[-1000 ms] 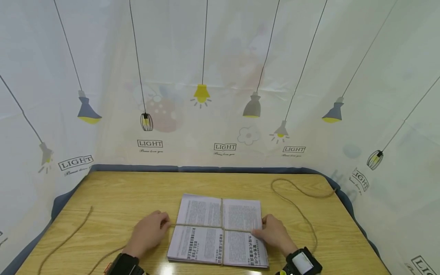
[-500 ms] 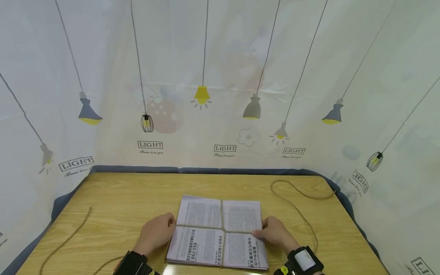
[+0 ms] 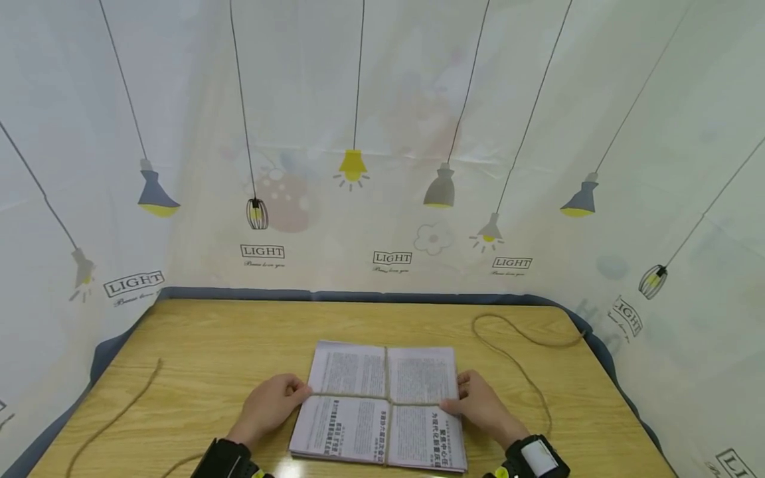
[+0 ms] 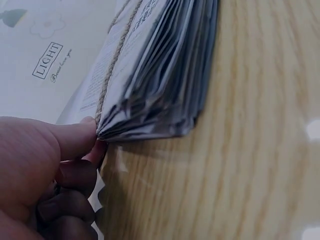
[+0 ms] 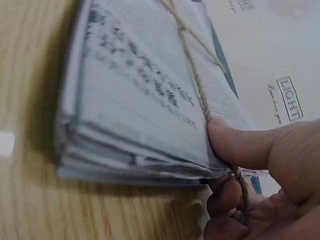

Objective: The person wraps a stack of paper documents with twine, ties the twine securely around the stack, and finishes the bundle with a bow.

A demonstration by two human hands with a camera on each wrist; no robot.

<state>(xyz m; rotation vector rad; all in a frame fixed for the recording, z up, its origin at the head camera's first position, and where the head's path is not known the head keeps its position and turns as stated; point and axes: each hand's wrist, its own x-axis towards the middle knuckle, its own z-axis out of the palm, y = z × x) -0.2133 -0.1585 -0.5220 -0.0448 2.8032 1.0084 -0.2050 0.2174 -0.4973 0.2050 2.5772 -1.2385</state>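
Observation:
A flat stack of folded newspapers (image 3: pixel 352 368) lies in the middle of the table in the head view, with brown twine (image 3: pixel 387 372) crossing over its top. At the left edge, my left hand (image 3: pixel 269 406) pinches the stack between thumb and fingers, right where the twine goes over the side. Its thumb (image 4: pixel 75 137) lies beside the twine in the left wrist view. My right hand (image 3: pixel 483 406) grips the opposite edge, the thumb (image 5: pixel 240 145) on top by the twine and fingers curled below. In the right wrist view, twine (image 5: pixel 243 192) runs down past those fingers.
Long twine tails lie on the wooden table (image 3: pixel 239 332): one loose tail (image 3: pixel 113 418) at the left, another looping tail (image 3: pixel 516 362) at the right, reaching the far right edge. A white curtain (image 3: pixel 335 86) printed with lamps surrounds the table's back and sides.
My left hand has moved right from beside the stack, where it held the twine, to the stack's left edge and pinches there. The right hand stays at the right edge.

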